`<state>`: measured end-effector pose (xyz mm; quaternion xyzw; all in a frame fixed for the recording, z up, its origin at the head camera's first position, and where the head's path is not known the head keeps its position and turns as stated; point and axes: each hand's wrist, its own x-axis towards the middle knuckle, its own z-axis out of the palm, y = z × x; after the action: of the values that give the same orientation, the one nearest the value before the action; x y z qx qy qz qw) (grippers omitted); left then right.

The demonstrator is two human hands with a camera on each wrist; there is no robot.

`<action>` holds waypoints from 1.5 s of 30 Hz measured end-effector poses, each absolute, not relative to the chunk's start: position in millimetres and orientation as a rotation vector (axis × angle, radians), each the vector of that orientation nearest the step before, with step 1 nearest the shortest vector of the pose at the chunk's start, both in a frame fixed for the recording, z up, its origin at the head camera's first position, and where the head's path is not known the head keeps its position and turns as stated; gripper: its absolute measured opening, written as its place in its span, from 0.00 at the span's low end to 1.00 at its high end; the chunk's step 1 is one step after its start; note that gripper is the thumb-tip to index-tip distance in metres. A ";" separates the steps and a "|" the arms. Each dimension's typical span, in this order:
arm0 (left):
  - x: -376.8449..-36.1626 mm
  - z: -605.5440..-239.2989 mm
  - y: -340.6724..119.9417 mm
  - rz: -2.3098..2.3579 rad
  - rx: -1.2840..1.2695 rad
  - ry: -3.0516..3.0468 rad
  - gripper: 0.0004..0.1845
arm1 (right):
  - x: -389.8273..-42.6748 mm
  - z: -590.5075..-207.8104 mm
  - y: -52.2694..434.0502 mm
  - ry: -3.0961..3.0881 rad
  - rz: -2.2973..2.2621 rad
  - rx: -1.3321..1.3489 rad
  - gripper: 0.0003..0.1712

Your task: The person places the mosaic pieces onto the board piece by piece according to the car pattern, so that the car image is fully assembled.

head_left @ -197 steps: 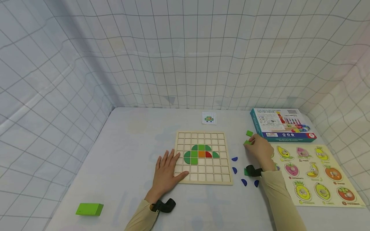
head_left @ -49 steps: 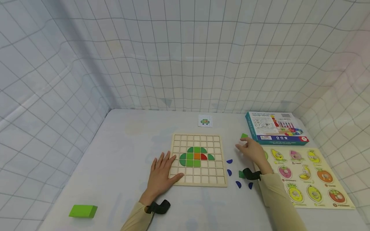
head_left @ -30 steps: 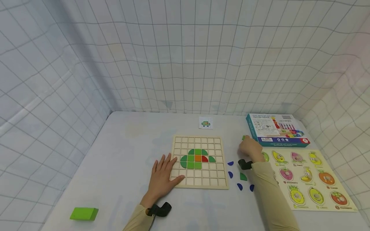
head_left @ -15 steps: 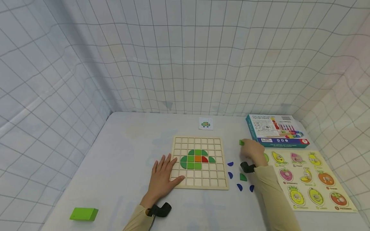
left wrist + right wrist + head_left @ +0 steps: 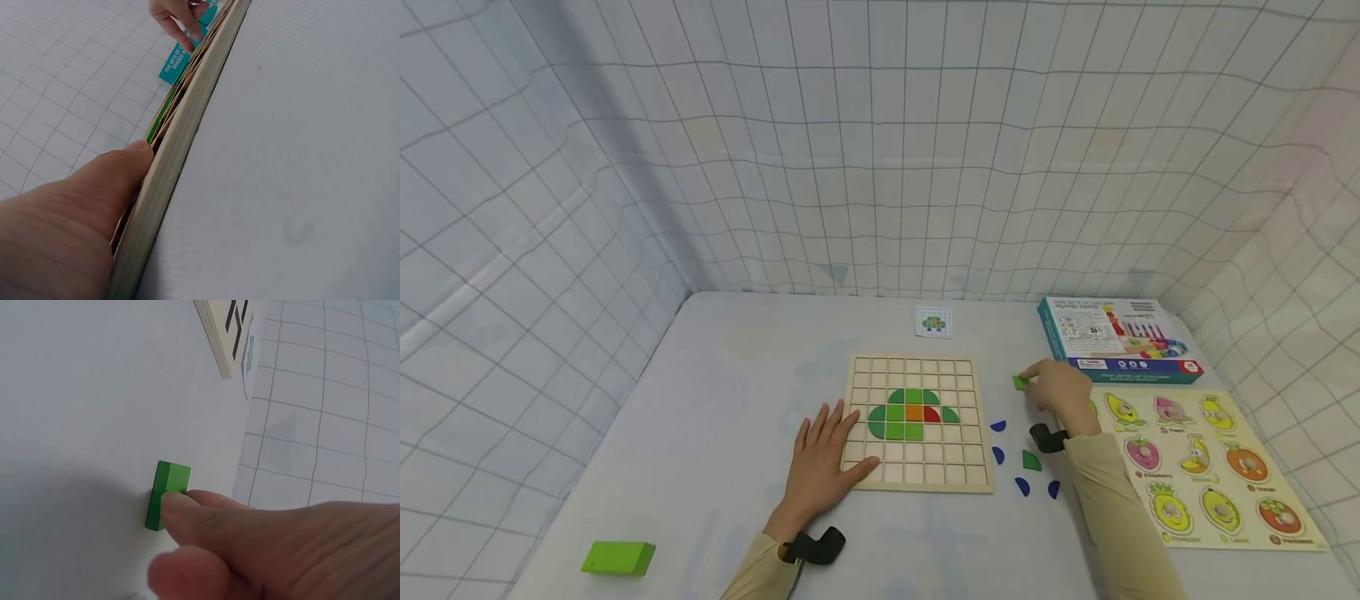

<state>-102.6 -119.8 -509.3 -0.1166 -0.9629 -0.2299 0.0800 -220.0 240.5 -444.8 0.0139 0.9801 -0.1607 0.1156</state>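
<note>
Since half a second ago the right hand (image 5: pixel 1063 390) has slid a bit toward the grid board (image 5: pixel 917 421), and the small green block (image 5: pixel 1019 382) in its fingertips now sits lower and closer to the board's right edge. Right grip: thumb and fingers pinching that block at its near end; the wrist view shows the block (image 5: pixel 166 494) down low at the bench (image 5: pixel 722 400), though whether it touches I can't tell.

The block is between the board and the teal box (image 5: pixel 1116 339), sticking out left of the fingers, so it leads the way toward the board. Its long axis runs roughly away from the palm. The right hand is clearly the nearer one. The left hand (image 5: pixel 822 461) lies flat with fingers spread, pressing the board's front-left corner, holding nothing.

Readable text: not much. The box lid has a headline I can't make out from the head view, the left wrist view only catches fragments on its side (image 5: pixel 177 61). The fruit puzzle (image 5: pixel 1206 467) labels are too small.
</note>
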 end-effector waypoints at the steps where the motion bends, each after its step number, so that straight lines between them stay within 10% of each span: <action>1: -102.8 -509.7 -119.7 -0.688 -0.348 -2.880 0.42 | -220.0 -445.3 240.7 2.873 -0.473 0.047 0.18; 45: -103.3 -510.9 -119.7 -0.699 -0.353 -2.861 0.41 | -191.2 -460.4 222.8 2.999 -1.028 -0.165 0.07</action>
<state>-103.3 -119.7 -510.9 -0.1184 -0.9609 -0.2346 0.0875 -191.2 222.8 -460.4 -0.0519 0.9446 -0.3238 -0.0163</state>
